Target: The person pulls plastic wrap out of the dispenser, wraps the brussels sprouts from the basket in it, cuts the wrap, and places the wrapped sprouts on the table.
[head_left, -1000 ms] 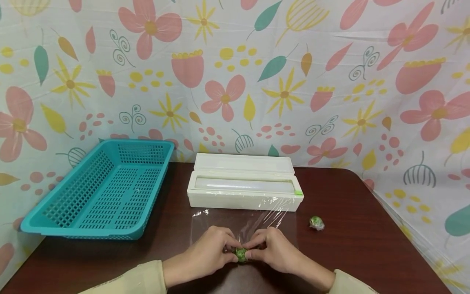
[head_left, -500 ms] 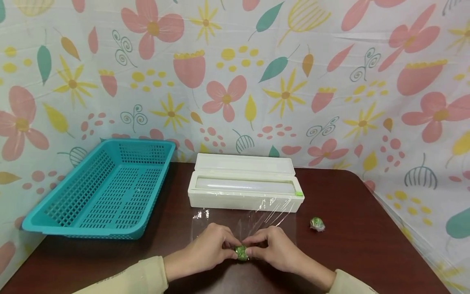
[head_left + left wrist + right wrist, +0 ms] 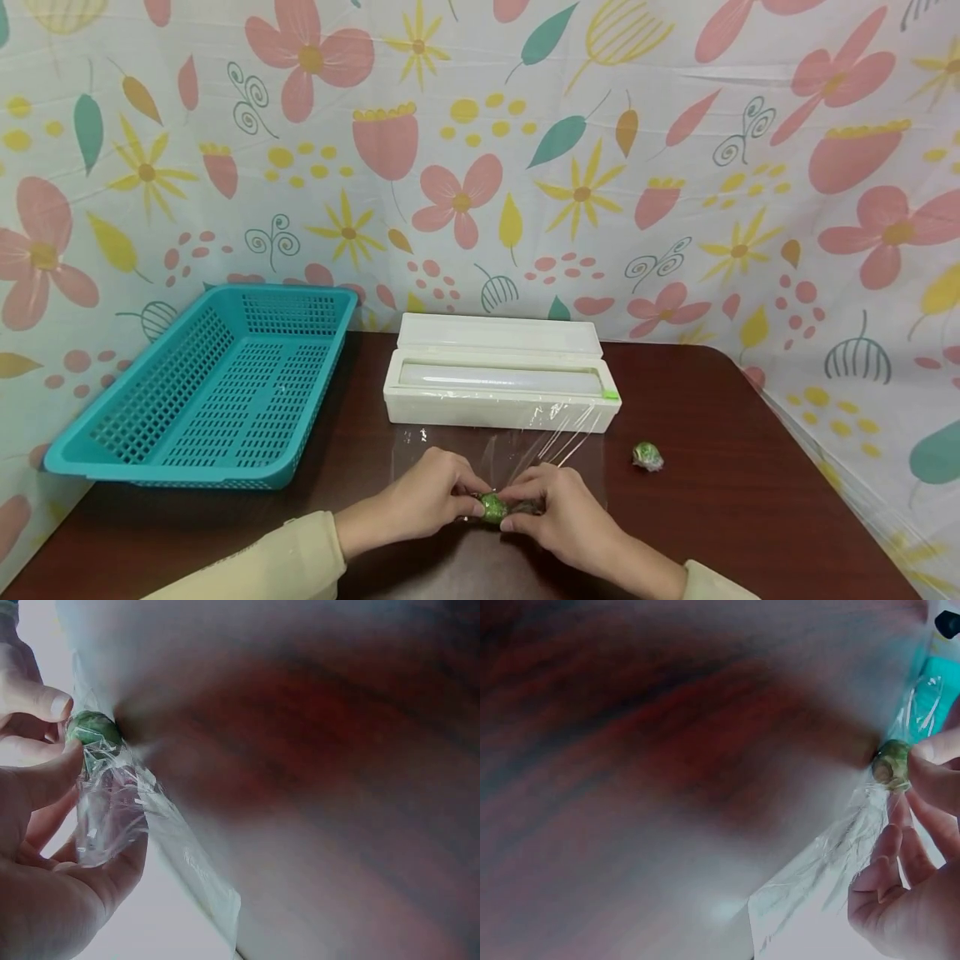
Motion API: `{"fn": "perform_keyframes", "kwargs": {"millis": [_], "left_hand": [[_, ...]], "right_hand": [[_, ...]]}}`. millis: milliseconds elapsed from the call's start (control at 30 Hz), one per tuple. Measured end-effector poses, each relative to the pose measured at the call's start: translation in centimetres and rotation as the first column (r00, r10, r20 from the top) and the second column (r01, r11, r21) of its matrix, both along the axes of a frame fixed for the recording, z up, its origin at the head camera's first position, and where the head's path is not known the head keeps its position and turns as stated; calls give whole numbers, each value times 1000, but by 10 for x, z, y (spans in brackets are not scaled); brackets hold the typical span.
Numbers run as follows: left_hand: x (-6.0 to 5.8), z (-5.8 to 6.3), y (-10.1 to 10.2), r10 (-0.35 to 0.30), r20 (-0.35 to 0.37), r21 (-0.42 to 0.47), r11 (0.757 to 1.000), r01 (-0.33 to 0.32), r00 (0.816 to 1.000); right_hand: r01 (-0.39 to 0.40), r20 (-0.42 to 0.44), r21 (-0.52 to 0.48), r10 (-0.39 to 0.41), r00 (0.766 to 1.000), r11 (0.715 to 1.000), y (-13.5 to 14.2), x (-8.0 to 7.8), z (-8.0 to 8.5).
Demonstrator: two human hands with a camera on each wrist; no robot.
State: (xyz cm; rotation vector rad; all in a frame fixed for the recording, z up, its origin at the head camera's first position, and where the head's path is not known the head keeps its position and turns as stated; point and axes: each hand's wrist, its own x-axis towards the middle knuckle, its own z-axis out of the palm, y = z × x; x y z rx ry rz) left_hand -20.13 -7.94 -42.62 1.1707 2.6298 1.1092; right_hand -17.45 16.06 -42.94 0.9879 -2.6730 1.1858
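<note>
A Brussels sprout (image 3: 493,508) with a pale cut end, turned to the right wrist view, lies in clear plastic wrap (image 3: 420,446) near the table's front. My left hand (image 3: 427,497) pinches it from the left, thumb and fingers on sprout and film. From the right, my right hand (image 3: 558,510) holds it with curled fingers and thumb, with some film gathered between them. Loose film (image 3: 112,817) bunches beside the sprout in the left wrist view. From the sprout the sheet runs back to a white wrap dispenser (image 3: 495,410), its lid up and roll showing.
A second small green ball (image 3: 647,456), wrapped in film, sits to the right on the dark wooden table (image 3: 690,400). At the left stands a teal plastic basket (image 3: 315,392) with perforated walls. A flower-patterned cloth (image 3: 480,125) hangs behind.
My right thumb has drawn slightly away from the right fingertips, and film shows between them. The left hand has shifted slightly up, and more of the sprout is visible.
</note>
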Motion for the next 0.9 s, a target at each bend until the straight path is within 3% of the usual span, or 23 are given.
{"fn": "perform_keyframes", "kwargs": {"millis": [133,367,633,900], "left_hand": [[-3,1,-1,-18,-2,12,1000,18,1000],[-5,0,-3,-37,-16,-1,999,37,999],[-6,2,-5,-49,26,-53,997,51,998],[2,4,-7,-25,-115,-12,1000,23,993]], "right_hand": [[12,-23,13,-12,1000,1000,-2,-2,0],[8,13,17,-8,1000,1000,-1,-7,0],[-31,48,22,30,998,999,0,-15,2],[-106,28,23,105,994,994,2,-22,4]]}}
